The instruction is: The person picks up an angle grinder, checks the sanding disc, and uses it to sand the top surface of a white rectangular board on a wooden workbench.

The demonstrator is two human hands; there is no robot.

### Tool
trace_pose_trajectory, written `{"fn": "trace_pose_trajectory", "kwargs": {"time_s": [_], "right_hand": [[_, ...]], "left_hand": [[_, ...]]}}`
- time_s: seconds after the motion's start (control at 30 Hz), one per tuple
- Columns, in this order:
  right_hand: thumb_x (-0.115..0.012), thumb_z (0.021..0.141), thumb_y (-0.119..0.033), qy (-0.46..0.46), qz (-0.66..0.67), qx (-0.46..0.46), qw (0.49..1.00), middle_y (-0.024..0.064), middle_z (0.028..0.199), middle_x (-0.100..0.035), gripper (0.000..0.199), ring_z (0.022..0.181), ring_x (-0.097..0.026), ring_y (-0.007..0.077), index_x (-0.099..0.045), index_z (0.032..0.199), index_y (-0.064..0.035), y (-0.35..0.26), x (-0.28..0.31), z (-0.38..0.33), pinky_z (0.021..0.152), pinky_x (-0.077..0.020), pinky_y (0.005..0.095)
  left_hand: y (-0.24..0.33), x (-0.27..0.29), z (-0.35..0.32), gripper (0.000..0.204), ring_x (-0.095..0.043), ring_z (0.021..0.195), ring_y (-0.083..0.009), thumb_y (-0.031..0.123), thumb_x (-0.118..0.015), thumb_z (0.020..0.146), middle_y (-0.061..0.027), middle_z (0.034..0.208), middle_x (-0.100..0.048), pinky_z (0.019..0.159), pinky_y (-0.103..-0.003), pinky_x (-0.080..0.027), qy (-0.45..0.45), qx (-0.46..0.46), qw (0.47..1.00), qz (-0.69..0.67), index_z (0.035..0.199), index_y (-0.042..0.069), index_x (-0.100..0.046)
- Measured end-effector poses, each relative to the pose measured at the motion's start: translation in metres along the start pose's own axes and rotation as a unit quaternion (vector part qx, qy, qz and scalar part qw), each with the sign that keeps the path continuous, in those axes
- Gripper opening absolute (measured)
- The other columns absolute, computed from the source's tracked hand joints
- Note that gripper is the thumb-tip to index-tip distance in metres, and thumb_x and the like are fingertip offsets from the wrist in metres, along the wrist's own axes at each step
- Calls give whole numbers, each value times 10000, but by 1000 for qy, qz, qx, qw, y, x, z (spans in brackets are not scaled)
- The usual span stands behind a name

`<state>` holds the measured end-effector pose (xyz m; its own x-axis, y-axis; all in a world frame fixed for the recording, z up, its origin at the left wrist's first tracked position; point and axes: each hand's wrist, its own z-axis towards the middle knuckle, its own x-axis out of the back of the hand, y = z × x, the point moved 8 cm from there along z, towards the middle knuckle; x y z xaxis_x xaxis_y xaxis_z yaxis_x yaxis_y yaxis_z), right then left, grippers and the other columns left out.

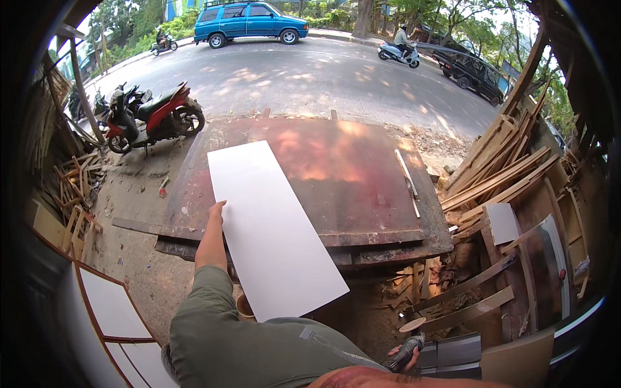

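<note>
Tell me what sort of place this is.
Likely a roadside woodworking shop, open to the street. A white panel lies on a reddish worktable, planks are stacked at the right, and a road with a blue car runs just beyond.

A broad reddish-brown work table (336,161), made of stacked boards, stood on bare ground. A long white panel (268,223) lay flat on it, running from about eleven o'clock to five o'clock, its near end overhanging the table's front edge. Toward three o'clock a thin pale strip (407,181) lay along the surface.
</note>
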<state>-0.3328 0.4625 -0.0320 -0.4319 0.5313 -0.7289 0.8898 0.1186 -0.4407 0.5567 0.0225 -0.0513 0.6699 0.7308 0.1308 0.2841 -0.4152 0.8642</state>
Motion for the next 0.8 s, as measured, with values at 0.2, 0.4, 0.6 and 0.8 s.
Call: {"fn": "trace_pose_trajectory", "kwargs": {"time_s": [0.2, 0.4, 0.6, 0.8], "right_hand": [[-714, 824, -660, 40, 17, 30, 999, 117, 850, -617, 680, 787, -622, 264, -590, 987, -11, -4, -12, 27, 779, -540, 421], [-699, 854, -618, 80, -6, 154, 985, 108, 793, -611, 632, 697, -623, 239, -564, 978, -13, -13, -64, 10, 680, -554, 387], [-703, 817, -641, 84, 15, 124, 989, 131, 769, -612, 670, 671, -621, 292, -584, 938, 7, -17, -19, 5, 675, -541, 418], [-701, 815, -635, 152, 15, 151, 977, 143, 763, -628, 667, 680, -643, 318, -603, 910, 19, -54, 16, -41, 666, -547, 435]], "left_hand": [[60, -6, 17, 508, -715, 1039, -318, 321, -839, 861, -209, 1164, -729, 888, -464, -569, -72, -7, 992, -106, 1122, -96, -710], [207, -48, -55, 505, -722, 1070, -369, 373, -796, 897, -212, 1152, -742, 919, -451, -574, 195, -145, 920, 308, 1162, -50, -719], [345, -115, -181, 577, -681, 1149, -403, 464, -802, 856, -233, 1260, -694, 949, -478, -552, 114, -334, 880, 318, 1204, 15, -699], [462, -163, -387, 379, -718, 679, -276, 378, -776, 862, -165, 729, -713, 676, -418, -542, -41, -580, 763, 283, 859, 0, -746]]}}
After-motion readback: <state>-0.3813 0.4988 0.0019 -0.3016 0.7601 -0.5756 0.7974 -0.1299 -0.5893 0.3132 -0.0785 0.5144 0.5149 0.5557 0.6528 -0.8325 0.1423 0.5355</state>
